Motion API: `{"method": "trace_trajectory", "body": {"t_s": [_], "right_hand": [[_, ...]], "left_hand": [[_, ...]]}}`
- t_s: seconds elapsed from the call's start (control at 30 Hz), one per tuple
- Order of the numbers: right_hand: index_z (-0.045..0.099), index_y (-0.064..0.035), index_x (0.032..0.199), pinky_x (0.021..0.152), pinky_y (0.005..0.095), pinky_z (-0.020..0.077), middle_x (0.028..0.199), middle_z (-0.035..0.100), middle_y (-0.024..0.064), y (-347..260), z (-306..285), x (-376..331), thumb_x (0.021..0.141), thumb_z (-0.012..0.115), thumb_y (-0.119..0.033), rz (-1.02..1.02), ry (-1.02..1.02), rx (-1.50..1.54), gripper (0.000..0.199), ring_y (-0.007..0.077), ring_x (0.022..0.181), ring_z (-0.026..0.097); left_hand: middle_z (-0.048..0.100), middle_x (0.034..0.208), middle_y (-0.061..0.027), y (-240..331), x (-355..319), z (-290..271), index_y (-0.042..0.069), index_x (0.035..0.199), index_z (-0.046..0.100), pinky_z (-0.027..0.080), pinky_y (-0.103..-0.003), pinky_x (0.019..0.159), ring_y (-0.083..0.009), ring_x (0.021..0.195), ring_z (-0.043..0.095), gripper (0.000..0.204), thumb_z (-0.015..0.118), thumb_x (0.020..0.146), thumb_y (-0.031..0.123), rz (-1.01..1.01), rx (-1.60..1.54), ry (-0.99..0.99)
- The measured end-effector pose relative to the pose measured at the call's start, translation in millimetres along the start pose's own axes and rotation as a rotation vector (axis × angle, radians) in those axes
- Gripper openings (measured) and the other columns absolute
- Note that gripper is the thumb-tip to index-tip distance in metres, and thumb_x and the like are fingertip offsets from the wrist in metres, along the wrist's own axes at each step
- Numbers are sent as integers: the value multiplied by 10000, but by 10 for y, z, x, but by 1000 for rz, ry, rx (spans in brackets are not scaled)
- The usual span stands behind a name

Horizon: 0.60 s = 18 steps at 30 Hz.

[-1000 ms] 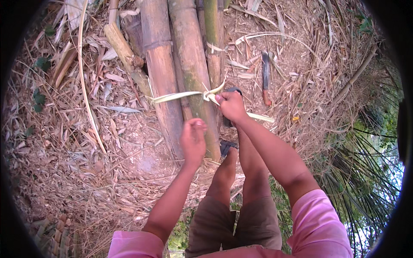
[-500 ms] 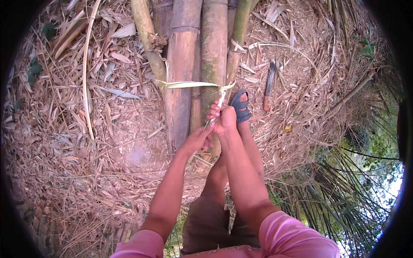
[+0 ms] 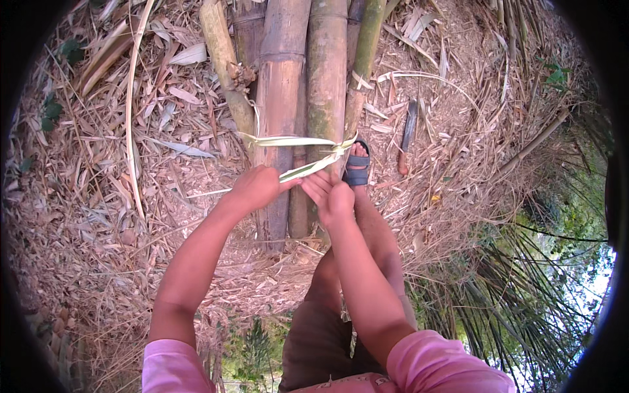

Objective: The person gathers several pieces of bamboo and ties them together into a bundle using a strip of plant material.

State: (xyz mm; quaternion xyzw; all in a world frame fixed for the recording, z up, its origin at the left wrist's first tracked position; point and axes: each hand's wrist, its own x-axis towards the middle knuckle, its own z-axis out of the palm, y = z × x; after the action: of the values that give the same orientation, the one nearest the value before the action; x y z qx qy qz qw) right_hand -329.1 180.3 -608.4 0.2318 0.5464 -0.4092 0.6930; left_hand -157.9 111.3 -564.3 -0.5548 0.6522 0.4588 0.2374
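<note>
The left hand (image 3: 255, 188) has swung away from the right hand (image 3: 333, 200) since the earlier look, out toward eight o'clock of the knot (image 3: 339, 148), bringing the loose tail of the strip (image 3: 308, 167) round with it; that tail ran nearer six o'clock before.

Biggest from where I'm standing is the ground, thick with dry leaf litter (image 3: 177, 249). On it lie the bamboo poles (image 3: 278, 98), running up toward twelve, with a knobby yellow pole (image 3: 226, 65) at ten. A long pale slat (image 3: 130, 111) lies well apart, between nine and ten. The strip, cream and green, crosses the front of the thick poles to the knot. The knife (image 3: 409, 128) rests between two and three, its handle toward six, and a sandal (image 3: 356, 171) sits at five, just beside the poles.

The left fingers are clenched round the tail. The right ones are fairly straight along its lower edge; whether they pinch it, I can't tell.

I'd keep the tail flat and pull steadily, bracing close to the knot so the band doesn't slacken. I see no containers, so no contents to describe.
</note>
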Motion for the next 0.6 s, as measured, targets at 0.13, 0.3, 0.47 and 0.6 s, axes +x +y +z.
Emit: {"method": "trace_trajectory", "body": {"t_s": [0.13, 0.3, 0.47, 0.6], "right_hand": [[592, 1, 1187, 964, 436, 484, 1133, 587, 194, -134, 11, -386, 937, 566, -79, -1237, 80, -1390, 264, 347, 1118, 576], [622, -17, 1206, 904, 423, 488, 1116, 583, 123, -584, 328, -173, 806, 623, -49, -1616, -556, -1809, 401, 287, 1036, 570], [614, -15, 1186, 748, 378, 555, 1138, 595, 98, -835, 336, -7, 727, 659, -91, -1375, -682, -2005, 467, 261, 911, 636], [614, -53, 1151, 743, 356, 547, 1133, 584, 57, -1098, 497, 43, 764, 606, -143, -1480, -963, -2175, 397, 243, 956, 628]], "left_hand": [[706, 799, -183, -7, 38, -124, 38, 799, 733, 556, -459, 701, -335, 787, 712, 606, 545, 917, 602, 44, 323, 57], [701, 717, -109, 126, 201, -570, 87, 751, 728, 558, -406, 615, -271, 710, 717, 357, 602, 909, 381, 251, 704, 88], [721, 739, -57, 381, 356, -864, 115, 753, 749, 551, -403, 624, -243, 718, 723, 208, 585, 854, 195, 332, 900, -27], [714, 721, -59, 474, 442, -1028, 128, 716, 742, 537, -398, 607, -243, 697, 714, 212, 590, 843, 200, 422, 1015, -70]]}}
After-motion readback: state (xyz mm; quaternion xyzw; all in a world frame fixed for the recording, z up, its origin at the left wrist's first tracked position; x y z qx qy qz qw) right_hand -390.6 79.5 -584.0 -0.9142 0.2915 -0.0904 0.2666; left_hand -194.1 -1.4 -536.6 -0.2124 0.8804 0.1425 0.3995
